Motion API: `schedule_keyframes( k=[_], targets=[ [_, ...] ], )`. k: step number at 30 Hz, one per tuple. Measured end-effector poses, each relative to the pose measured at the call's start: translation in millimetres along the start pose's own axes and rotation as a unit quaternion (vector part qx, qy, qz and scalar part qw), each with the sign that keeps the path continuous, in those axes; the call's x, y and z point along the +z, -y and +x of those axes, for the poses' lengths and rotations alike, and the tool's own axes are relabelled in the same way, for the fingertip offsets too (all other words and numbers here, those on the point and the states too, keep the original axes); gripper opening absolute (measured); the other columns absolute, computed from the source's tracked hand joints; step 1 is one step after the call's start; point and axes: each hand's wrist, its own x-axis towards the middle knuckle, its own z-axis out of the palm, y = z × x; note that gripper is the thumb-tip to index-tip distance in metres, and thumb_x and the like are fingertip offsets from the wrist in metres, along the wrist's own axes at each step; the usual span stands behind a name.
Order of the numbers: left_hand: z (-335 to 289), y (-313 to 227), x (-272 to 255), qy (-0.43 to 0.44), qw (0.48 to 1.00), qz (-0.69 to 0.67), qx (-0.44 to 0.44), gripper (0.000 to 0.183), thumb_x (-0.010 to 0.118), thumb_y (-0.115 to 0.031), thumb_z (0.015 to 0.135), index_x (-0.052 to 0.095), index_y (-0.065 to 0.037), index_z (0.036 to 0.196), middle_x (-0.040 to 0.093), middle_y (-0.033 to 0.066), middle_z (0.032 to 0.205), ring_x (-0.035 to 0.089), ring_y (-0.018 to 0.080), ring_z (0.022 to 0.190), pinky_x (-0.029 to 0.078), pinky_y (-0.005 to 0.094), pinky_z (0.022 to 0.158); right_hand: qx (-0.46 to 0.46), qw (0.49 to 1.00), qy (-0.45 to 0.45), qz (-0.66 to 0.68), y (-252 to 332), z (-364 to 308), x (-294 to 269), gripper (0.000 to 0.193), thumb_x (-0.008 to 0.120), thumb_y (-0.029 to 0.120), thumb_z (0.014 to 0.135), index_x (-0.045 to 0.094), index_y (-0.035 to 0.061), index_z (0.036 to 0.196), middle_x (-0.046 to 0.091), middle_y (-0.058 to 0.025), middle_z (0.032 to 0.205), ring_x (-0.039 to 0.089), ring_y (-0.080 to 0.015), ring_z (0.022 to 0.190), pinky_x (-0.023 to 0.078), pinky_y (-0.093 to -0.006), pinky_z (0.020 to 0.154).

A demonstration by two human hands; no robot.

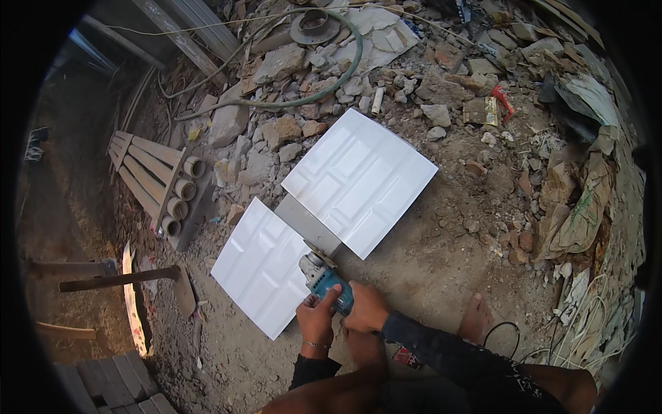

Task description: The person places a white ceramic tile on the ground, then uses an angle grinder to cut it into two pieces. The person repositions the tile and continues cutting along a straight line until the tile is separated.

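Both hands hold a teal angle grinder [323,277] with a metal head. My left hand [316,323] wraps its left side, thumb on top of the body. My right hand [367,308] is closed around the rear end. The disc, seen nearly edge-on, is at the near end of a grey slab [303,222] between two white tiles with a raised brick pattern. The left tile [258,269] lies just left of the grinder head; the right tile [360,181] lies farther off and rests partly over the slab. Whether the disc touches anything, I cannot tell.
Broken rubble [283,65] and a green hose [355,52] lie at the back. A rack of pipes [155,183] stands left, near a hoe [181,290]. Stacked grey blocks [114,379] are at lower left. Crumpled sacking [579,207] and loose cables [586,324] lie right. My bare foot [476,317] is close by.
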Motion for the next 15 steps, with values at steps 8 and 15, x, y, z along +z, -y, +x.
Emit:
schedule_keyframes(
  k=[8,15],
  targets=[
    [-12.1,-17.1,2.8,-0.02,0.997,-0.047,0.053,0.05,0.093,-0.014,0.081,0.059,0.009,0.11,0.066,0.0034,0.089,0.063,0.0093,0.077,0.053,0.0247,0.068,-0.017,1.0,0.01,-0.003,27.2,-5.6,-18.9,0.056,0.08,0.019,0.069,0.057,-0.0015,0.115,0.073,-0.0297,0.097,0.071,-0.0497,0.1,0.059,-0.0538,0.086],
    [-21.9,-29.2,-1.1,-0.027,0.994,-0.065,0.087,0.031,0.087,-0.011,0.088,0.062,0.0,0.102,0.068,0.0051,0.095,0.067,0.0118,0.08,0.054,0.0257,0.068,-0.024,0.999,0.029,-0.013,45.4,-8.3,-22.5,0.051,0.079,0.017,0.071,0.055,0.0003,0.112,0.073,-0.0288,0.098,0.072,-0.0486,0.1,0.059,-0.0546,0.085]
  ],
)
